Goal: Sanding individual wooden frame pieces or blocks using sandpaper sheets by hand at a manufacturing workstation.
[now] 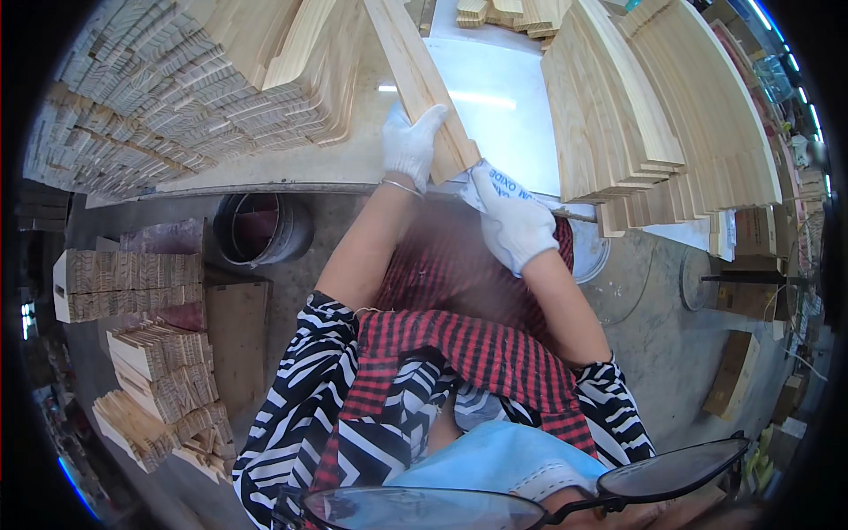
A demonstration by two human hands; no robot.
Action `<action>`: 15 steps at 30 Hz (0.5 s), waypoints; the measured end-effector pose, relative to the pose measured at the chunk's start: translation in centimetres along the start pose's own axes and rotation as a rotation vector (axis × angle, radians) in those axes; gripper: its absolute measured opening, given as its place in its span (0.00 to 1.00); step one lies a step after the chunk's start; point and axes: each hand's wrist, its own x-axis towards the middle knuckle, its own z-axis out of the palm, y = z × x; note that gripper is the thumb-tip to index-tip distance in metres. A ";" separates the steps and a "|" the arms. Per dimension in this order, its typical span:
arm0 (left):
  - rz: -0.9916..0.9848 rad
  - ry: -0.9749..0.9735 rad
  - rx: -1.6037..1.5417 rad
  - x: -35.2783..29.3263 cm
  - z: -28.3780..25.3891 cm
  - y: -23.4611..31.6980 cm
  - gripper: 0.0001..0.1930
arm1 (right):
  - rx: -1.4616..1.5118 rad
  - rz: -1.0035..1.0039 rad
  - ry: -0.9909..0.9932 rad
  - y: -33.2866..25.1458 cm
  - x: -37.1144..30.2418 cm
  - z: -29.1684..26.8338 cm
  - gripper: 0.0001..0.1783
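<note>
A long pale wooden board [422,75] slants away from me over the worktable, its near end just past the table's front edge. My left hand [412,141], in a white knit glove, grips the board near that end, with the thumb laid across its top face. My right hand [512,212], gloved as well, is closed on a folded piece of sandpaper [503,183] with a white printed back. It presses the sandpaper against the right corner of the board's near end.
Stacked wooden boards [291,97] fill the table's left side, and more shaped boards [609,115] stand at the right. A shiny white sheet [517,132] lies between them. Below the table edge are a dark bucket [258,228] and piled wood pieces [132,283] at the left.
</note>
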 end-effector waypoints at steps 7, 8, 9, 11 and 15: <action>0.037 -0.214 -0.124 -5.3 -0.9 3.6 0.19 | 0.375 -0.019 0.442 4.3 -2.3 0.6 0.26; 0.039 -0.264 -0.096 -6.1 -1.0 4.5 0.20 | 0.400 -0.072 0.497 4.5 -2.5 0.5 0.25; 0.037 -0.268 -0.088 -6.7 -1.2 5.2 0.20 | 0.425 -0.129 0.551 4.5 -2.7 0.3 0.24; 0.007 -0.354 0.044 -7.6 -1.5 6.4 0.19 | 0.283 -0.231 0.679 3.9 -2.6 -0.7 0.24; 0.022 -0.446 0.220 -8.2 -1.3 7.5 0.19 | -0.028 -0.212 0.649 1.5 -1.5 -1.5 0.27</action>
